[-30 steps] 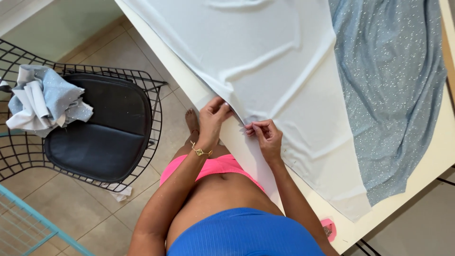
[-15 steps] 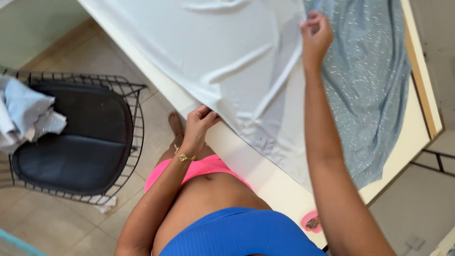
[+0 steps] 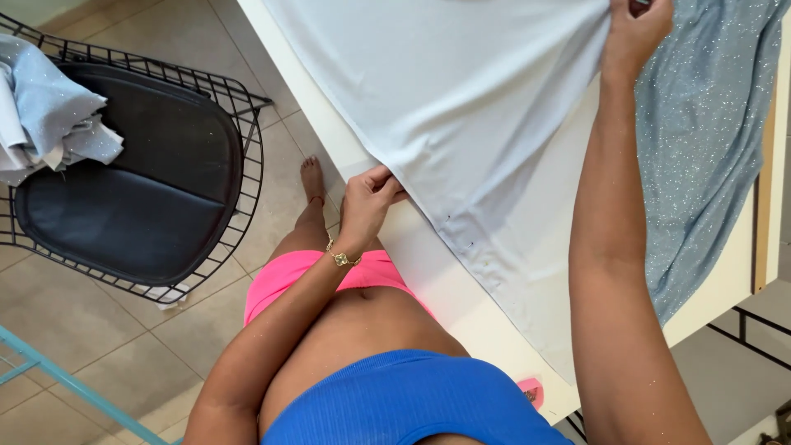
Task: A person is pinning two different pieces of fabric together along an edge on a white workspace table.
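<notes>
White fabric: I see the white fabric [image 3: 461, 124] spread over the white table [image 3: 428, 272], with one edge running along the table's near side.

Long axis: the held stretch runs on a diagonal, from the near table edge up and away to the top of the view, and a taut crease follows the same line.

Left hand: my read is that the left hand [image 3: 367, 202] sits at the table edge, fingers closed together in a pinch on the fabric's lower edge (a gold bracelet [image 3: 339, 257] shows at the wrist).

Right hand: the right hand [image 3: 634, 29] is stretched far out at the top of the view, fingers curled shut on the fabric's far end, lifting it a little off the table.

Beside it: a blue glittery fabric [image 3: 700, 148] lies on the table, touching the white one's right side.

Left of the table: a black wire chair [image 3: 124, 189] stands on the tiled floor, with bunched pale blue cloth [image 3: 49, 115] on its seat.
</notes>
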